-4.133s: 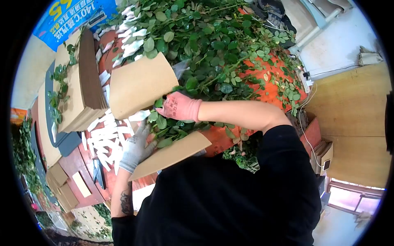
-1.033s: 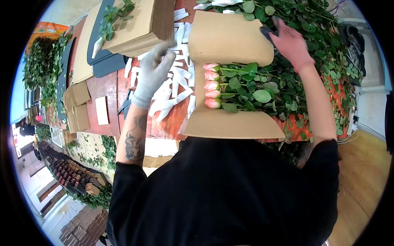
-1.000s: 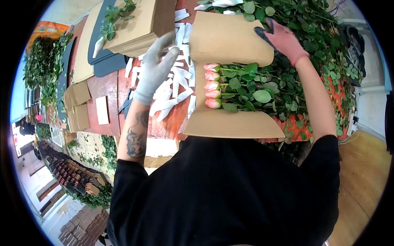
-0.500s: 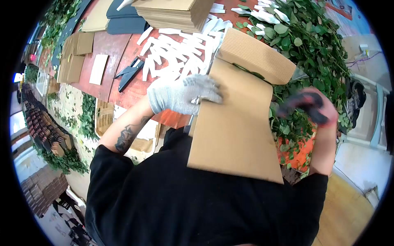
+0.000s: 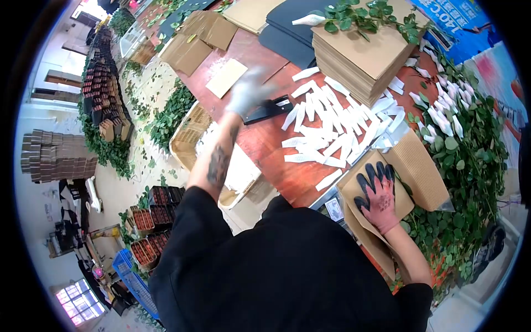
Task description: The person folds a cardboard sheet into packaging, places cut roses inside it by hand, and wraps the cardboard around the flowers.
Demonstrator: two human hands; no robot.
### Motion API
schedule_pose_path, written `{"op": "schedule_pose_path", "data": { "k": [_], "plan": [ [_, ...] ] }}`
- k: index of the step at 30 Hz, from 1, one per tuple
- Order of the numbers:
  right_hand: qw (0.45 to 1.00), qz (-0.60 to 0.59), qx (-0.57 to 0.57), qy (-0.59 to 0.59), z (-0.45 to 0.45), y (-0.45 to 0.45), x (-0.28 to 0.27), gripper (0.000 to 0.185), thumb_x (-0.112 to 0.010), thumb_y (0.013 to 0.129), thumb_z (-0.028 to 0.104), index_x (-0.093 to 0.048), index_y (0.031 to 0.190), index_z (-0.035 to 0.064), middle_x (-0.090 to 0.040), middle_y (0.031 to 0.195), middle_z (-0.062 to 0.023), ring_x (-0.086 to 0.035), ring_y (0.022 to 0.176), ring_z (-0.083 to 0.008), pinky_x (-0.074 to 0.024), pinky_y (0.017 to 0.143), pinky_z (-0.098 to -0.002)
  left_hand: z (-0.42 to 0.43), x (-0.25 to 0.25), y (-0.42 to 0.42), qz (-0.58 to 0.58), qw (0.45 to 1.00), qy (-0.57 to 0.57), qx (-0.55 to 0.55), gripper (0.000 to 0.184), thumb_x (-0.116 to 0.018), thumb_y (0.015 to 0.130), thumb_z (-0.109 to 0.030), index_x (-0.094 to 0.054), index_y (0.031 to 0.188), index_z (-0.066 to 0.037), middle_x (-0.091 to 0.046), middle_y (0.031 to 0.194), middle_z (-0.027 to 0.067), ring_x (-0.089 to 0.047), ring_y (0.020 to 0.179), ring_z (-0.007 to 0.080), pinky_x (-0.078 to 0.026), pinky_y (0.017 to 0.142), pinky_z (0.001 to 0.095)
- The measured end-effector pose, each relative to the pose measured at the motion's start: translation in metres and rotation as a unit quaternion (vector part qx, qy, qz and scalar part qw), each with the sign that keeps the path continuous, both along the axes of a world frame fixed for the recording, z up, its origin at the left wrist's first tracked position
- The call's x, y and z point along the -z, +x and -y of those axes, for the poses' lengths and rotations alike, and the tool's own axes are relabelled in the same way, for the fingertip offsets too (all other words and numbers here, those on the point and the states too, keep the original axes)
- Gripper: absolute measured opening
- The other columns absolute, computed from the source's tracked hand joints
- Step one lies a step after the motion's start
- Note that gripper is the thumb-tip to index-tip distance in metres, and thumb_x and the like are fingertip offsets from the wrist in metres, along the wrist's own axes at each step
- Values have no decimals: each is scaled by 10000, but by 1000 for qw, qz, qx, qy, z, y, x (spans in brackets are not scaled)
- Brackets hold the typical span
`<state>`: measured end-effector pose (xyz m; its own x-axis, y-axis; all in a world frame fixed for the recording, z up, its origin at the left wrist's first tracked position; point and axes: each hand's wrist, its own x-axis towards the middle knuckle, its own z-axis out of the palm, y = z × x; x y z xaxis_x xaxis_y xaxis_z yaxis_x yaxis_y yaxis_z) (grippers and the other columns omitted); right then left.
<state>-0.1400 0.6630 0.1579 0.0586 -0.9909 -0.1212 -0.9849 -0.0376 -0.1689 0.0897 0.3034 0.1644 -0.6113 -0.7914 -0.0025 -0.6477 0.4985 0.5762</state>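
My right hand (image 5: 379, 199), in a pink glove with black fingertips, lies flat with fingers spread on a brown cardboard sheet (image 5: 402, 206). The sheet is folded over, its lower part bending down at the table edge, with a ribbed corrugated band (image 5: 421, 174) along its far right end. At the band's edge a bit of green stem shows. My left hand (image 5: 249, 95), in a grey glove, is smeared by motion beside a black stapler (image 5: 270, 109) on the red table; whether it touches the stapler I cannot tell. White mesh sleeves (image 5: 332, 122) lie scattered between the hands.
A tall cardboard stack (image 5: 359, 61) carries a leafy stem with a white-sleeved head (image 5: 310, 20). Black sheets (image 5: 287, 39) lie beside it. Leafy stems (image 5: 470, 149) heap at the right. A pale card (image 5: 227, 77) and a yellow basket (image 5: 185, 133) are on the left.
My left hand has left the cardboard and moved to the stapler. My right hand has come down flat onto the sheet, which is now folded over. The view has swung left.
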Motion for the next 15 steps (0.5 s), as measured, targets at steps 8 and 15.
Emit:
{"op": "schedule_pose_path", "data": {
  "k": [8,15],
  "plan": [
    [1000,-13,14,6,-2,-5,8,645,-750,612,355,-576,1181,108,-418,1273,-189,-297,1272,-407,-175,1083,-557,97,58,89,308,931,-45,-190,1081,-697,550,-518,-277,1411,-17,-605,1135,213,-576,1087,321,-386,959,388],
    [997,21,61,46,-14,-6,19,693,-730,631,374,-527,1220,71,-419,1286,-194,-320,1247,-415,-169,1085,-560,79,19,91,67,970,-73,-223,978,-738,632,-459,-322,1388,2,-636,1091,154,-615,1016,263,-420,929,348]
  ]
}}
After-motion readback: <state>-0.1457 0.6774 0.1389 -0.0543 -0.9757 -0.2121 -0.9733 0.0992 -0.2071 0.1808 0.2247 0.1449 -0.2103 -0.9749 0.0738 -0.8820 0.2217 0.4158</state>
